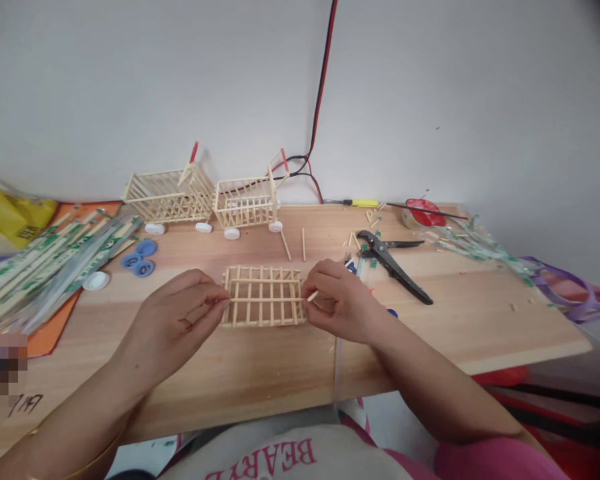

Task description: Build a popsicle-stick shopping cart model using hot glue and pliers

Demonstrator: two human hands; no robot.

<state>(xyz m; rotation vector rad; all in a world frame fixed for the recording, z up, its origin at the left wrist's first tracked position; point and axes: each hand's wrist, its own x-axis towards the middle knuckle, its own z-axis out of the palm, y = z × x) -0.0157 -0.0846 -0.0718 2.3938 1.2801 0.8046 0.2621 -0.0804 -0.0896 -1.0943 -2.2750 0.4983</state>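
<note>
A flat lattice of thin wooden sticks (263, 287) lies on the wooden table (260, 367) between my hands. My left hand (177, 320) pinches the left end of a long stick (267, 299) laid across the lattice. My right hand (343, 300) pinches the same stick's right end, fingers closed. Two finished stick carts with white wheels, the left cart (167, 195) and the right cart (247, 202), stand at the back by the wall.
Black pliers (393, 263) lie right of my right hand. Wrapped chopsticks (50, 263) pile at the left with blue (141, 257) and white bottle caps (96, 281). A red tape roll (424, 213), a yellow-handled tool (363, 203) and stick offcuts (373, 219) sit at the back right.
</note>
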